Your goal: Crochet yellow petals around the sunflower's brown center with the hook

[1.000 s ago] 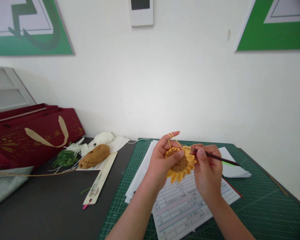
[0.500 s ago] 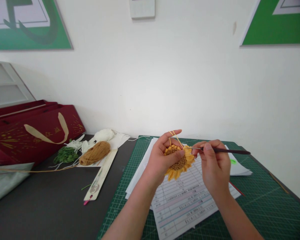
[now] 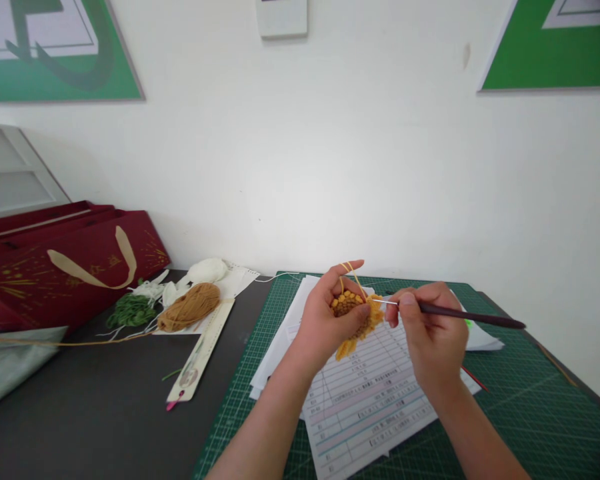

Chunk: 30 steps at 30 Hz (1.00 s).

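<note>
Crocheting yellow sunflower (image 3: pixel 356 327) in left hand (image 3: pixel 320 327), held above printed form (image 3: pixel 365 413) on green cutting mat (image 3: pixel 525 393). Brown centre and yellow petals already worked; part hidden behind hand, so remaining work unclear. Left fingers (image 3: pixel 344 272) curl round flower, index raised carrying yellow yarn (image 3: pixel 349 268). Right fingers (image 3: pixel 405 300) pinch crochet hook (image 3: pixel 470 315), right hand (image 3: pixel 435 333) beside flower.

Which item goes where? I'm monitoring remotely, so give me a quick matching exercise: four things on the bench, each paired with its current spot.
Things:
1. crochet hook
2. crocheted sunflower
3. ball of tan yarn
4. printed form

Places:
A. held in the left hand
B. on the dark table, left of the mat
C. pinched in the right hand
D. on the green cutting mat

Pairs: 1-C, 2-A, 3-B, 4-D
</note>
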### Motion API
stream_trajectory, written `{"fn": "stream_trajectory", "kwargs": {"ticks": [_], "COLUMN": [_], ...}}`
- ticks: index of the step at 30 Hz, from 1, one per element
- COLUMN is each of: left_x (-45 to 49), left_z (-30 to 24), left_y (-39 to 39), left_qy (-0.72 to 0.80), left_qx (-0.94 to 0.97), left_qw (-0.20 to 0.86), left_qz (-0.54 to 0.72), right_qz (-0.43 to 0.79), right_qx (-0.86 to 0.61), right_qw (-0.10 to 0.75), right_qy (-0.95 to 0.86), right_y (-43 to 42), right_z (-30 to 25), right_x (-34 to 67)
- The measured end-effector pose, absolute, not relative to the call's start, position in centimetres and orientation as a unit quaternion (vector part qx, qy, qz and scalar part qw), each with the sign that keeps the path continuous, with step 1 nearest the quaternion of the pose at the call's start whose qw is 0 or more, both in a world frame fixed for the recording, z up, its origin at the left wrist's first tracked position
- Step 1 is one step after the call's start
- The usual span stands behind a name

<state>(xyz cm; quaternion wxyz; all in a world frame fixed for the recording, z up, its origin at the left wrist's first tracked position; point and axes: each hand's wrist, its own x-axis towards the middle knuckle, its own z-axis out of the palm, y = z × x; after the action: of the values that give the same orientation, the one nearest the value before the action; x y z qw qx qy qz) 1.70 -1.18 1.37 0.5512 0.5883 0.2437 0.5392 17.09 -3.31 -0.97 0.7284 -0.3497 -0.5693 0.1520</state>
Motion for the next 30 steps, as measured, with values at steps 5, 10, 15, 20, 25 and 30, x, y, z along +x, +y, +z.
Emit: {"fn": "stream_trajectory", "kwargs": {"ticks": [5, 10, 15, 20, 25, 30], "left_x": [1.7, 1.7, 1.8, 1.9, 2.0, 1.9], "left_z": [1.2, 1.2, 1.4, 1.3, 1.2, 1.3], "left_y": [-1.1, -1.3, -1.4, -1.5, -1.4, -1.5], "left_qy": [0.251, 0.253, 0.250, 0.253, 0.253, 0.245], "left_qx": [0.615, 0.629, 0.620, 0.611, 0.621, 0.619], "left_qw": [0.536, 0.535, 0.548, 0.554, 0.551, 0.558], "left_qz": [0.521, 0.504, 0.502, 0.506, 0.496, 0.496], "right_qz": [0.170, 0.211, 0.264, 0.234, 0.106, 0.150], "right_qx": [-0.368, -0.393, -0.386, -0.407, -0.462, -0.481], "right_qw": [0.729, 0.736, 0.742, 0.738, 0.717, 0.713], "right_qy": [-0.552, -0.510, -0.480, -0.484, -0.512, -0.488], "right_y": [-3.3, -3.2, -2.7, -3.1, -3.8, -3.6], "right_z": [-0.7, -0.5, -0.7, -0.6, -0.3, -0.3], "right_x": [17.1, 17.2, 17.1, 17.0, 17.0, 17.3]}}
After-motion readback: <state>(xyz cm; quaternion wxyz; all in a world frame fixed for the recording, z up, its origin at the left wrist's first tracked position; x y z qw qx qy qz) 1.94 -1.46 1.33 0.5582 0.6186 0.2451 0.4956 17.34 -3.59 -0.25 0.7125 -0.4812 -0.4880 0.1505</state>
